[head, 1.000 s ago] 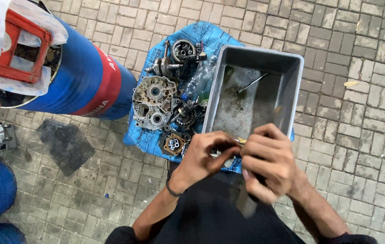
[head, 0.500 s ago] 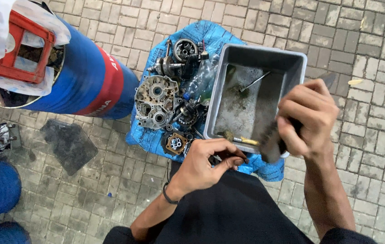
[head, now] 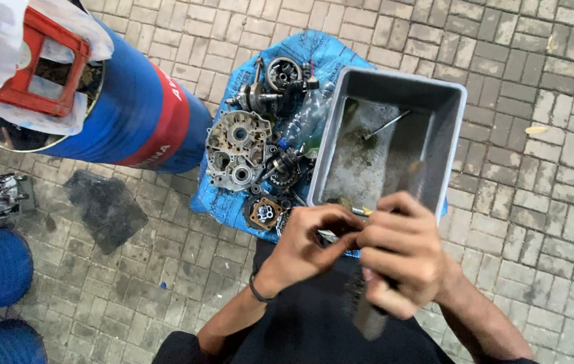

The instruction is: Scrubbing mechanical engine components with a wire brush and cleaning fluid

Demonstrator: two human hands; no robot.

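1. My right hand [head: 401,259] is wrapped shut around a long dark tool [head: 371,307], probably a brush or file. It's blurred, so I can't say which. One end sticks up past my knuckles over the grey tub [head: 452,131], and the other end hangs down over my lap.
2. My left hand [head: 304,246] is pinched closed on some small part right beside the right one, at the tub's 6 o'clock rim. My fingers cover most of it, though a bit of yellow [head: 362,211] pokes out just past them.
3. Handling guess: the tool looks stiff and light, and mid-shaft is the obvious place to hold it. The little part is likely metal and greasy, so it'll be slippery, and fingertips on its edges seem safest.
4. At the tub's 9 o'clock, a blue tarp [head: 223,195] holds an engine case half [head: 236,149], a clear plastic bottle [head: 304,121], and assorted gears and shafts [head: 280,81].
5. A blue drum [head: 135,114] stands further out at 9 o'clock, with a red frame [head: 41,61] on top.
6. Hard to make out: the tub's bottom is grimy, with a thin rod [head: 384,126] lying in it. More blue drums are cut off at the left edge of the view.
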